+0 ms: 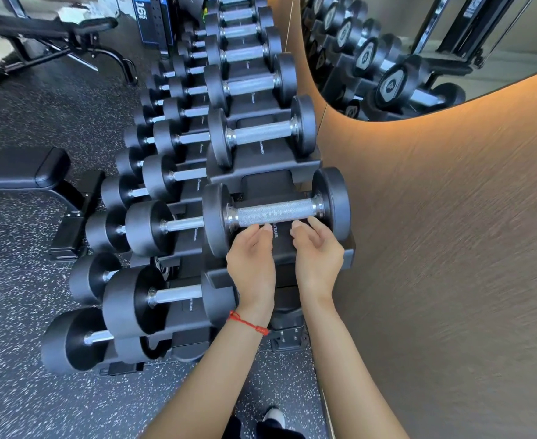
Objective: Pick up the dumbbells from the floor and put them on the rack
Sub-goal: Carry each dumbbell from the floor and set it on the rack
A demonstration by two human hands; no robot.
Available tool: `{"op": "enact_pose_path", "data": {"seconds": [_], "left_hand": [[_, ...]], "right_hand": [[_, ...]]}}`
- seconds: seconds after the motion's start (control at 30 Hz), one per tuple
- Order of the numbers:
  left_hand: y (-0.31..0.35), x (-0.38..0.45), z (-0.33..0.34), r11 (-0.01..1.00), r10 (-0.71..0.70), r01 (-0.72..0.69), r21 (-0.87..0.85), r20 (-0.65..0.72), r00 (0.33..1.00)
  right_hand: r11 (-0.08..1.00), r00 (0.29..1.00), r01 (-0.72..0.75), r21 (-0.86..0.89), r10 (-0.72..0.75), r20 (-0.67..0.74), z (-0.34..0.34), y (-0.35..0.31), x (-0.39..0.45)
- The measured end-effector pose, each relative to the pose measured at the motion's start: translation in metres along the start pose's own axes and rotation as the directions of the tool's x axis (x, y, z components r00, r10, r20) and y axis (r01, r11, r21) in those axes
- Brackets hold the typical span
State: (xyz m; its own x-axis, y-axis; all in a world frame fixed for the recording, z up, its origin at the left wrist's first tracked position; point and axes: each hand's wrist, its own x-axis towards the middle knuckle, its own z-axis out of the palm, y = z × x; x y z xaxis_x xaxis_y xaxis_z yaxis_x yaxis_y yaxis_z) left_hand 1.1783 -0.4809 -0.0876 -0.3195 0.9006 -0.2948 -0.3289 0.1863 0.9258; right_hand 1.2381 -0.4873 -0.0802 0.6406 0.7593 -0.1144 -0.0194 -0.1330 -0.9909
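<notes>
Your two hands sit just below the knurled handle of the nearest dumbbell [276, 213] on the top tier of the rack [295, 248], and neither one holds it. Your left hand [252, 263] has its fingers loosely curled with the tips close under the bar, gripping nothing; a red string bracelet [248, 323] circles that wrist. Your right hand [318, 253] is much the same, fingers relaxed and bent toward the handle, with nothing in its grasp (whether a fingertip brushes the steel cannot be told from this angle). The dumbbell itself lies across its cradle, black round heads at either end, the far head close to the tan wood-grain wall [451, 248]. More dumbbells fill the cradles behind it in a row running away from you, and lower tiers to your left carry further ones, the biggest nearest you. A black bench [26, 169] stands on the speckled floor [23, 391] beyond the rack, and a curved mirror [435, 42] in the wall reflects the weights.
</notes>
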Motion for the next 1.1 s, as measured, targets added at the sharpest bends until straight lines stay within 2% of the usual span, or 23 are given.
{"op": "enact_pose_path", "data": {"seconds": [0.13,0.23,0.4,0.53,0.7,0.8,1.0,1.1], "left_hand": [[0.004,-0.011,-0.009,0.992,0.122,-0.123,-0.005,-0.009,0.992],[0.007,-0.014,-0.015,0.975,0.221,-0.222,-0.009,-0.047,0.974],[0.009,-0.019,-0.021,0.936,0.350,-0.351,0.012,-0.115,0.930],[0.007,-0.022,-0.024,0.914,0.405,-0.401,0.059,-0.161,0.900],[0.003,-0.018,-0.034,0.880,0.476,-0.456,0.135,-0.250,0.843],[0.000,-0.007,-0.042,0.875,0.484,-0.444,0.196,-0.295,0.824],[-0.002,0.010,-0.046,0.900,0.426,-0.376,0.220,-0.263,0.866],[0.000,0.011,-0.044,0.909,0.405,-0.363,0.204,-0.231,0.885]], "right_hand": [[0.983,0.985,0.174,0.061,-0.175,0.013,-0.013,0.000,-0.005],[0.947,0.947,0.320,0.035,-0.321,0.009,-0.021,0.000,-0.008],[0.862,0.862,0.507,-0.019,-0.507,0.000,-0.034,0.001,-0.003],[0.766,0.767,0.639,-0.072,-0.642,-0.019,-0.048,0.003,0.005],[0.686,0.683,0.708,-0.167,-0.726,-0.082,-0.058,0.008,0.021],[0.679,0.682,0.705,-0.203,-0.728,-0.071,-0.059,0.012,0.028],[0.748,0.762,0.616,-0.249,-0.646,-0.055,-0.048,0.023,0.032],[0.765,0.779,0.585,-0.269,-0.622,-0.076,-0.043,0.027,0.035]]}}
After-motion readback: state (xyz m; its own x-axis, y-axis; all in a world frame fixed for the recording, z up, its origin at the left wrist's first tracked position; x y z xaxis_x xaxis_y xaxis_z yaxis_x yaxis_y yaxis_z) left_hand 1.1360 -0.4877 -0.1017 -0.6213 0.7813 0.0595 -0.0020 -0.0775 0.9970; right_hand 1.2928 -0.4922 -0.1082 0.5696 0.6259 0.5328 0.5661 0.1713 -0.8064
